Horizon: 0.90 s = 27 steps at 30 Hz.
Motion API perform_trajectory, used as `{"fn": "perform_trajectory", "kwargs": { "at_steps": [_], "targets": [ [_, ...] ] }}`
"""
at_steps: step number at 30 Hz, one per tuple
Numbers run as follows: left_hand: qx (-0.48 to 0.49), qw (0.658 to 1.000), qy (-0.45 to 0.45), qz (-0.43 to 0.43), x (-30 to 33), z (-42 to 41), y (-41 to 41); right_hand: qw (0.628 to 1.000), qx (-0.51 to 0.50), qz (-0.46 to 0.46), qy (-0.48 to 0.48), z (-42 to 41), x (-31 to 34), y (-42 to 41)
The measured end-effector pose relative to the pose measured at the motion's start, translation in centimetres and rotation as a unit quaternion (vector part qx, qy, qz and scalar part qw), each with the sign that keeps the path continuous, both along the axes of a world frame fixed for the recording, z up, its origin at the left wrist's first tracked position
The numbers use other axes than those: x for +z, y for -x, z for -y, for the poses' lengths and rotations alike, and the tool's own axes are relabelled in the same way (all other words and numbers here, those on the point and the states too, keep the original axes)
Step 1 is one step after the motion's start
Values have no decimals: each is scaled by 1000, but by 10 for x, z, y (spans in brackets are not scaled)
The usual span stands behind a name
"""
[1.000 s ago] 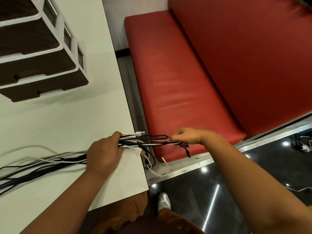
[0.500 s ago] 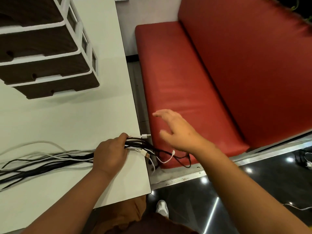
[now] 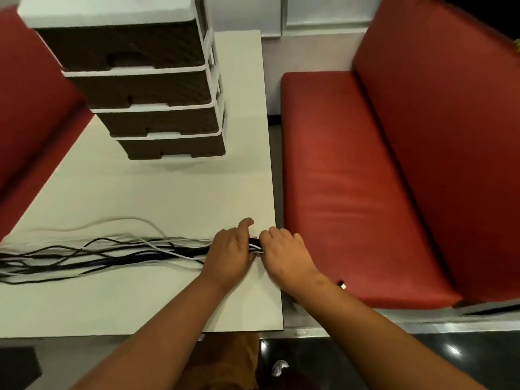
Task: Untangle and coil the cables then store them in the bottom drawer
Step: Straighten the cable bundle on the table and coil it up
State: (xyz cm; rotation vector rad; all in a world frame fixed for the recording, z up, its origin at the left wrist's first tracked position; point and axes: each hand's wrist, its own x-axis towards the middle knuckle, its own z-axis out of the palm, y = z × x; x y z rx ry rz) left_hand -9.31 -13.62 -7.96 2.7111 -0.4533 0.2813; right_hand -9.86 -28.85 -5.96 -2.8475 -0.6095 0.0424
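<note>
my left hand [image 3: 230, 256] grips the cables [image 3: 112, 256] at their ends; my right [image 3: 287, 256] clasps them beside it. they trail leftward (drawer [image 3: 171, 147] lies ahead).

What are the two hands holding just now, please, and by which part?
Both the left hand and the right hand grip the bundle of black and white cables near its right-hand end, at the table's edge.
</note>
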Motion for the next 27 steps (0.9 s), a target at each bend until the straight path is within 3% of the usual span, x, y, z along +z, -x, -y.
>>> {"fn": "perform_trajectory", "kwargs": {
  "at_steps": [3,7,15,21,24,27],
  "targets": [
    [-32,992,-99,68,8,-10,8,1000,-7,19,-10,1,-7,-1],
    [-33,986,-160,37,22,-53,30,1000,-11,11,-6,1,-10,-1],
    [26,985,-154,-66,23,-143,47,998,-35,26,-36,3,-11,5],
    [-15,988,-152,-5,13,-148,18,993,-24,32,-109,8,5,3],
    [-21,990,-139,13,10,-156,9,999,-20,-4,-38,14,7,-1],
    [-60,985,-164,-2,9,-162,4,992,-79,-86,54,4,20,-6]
  ]
}}
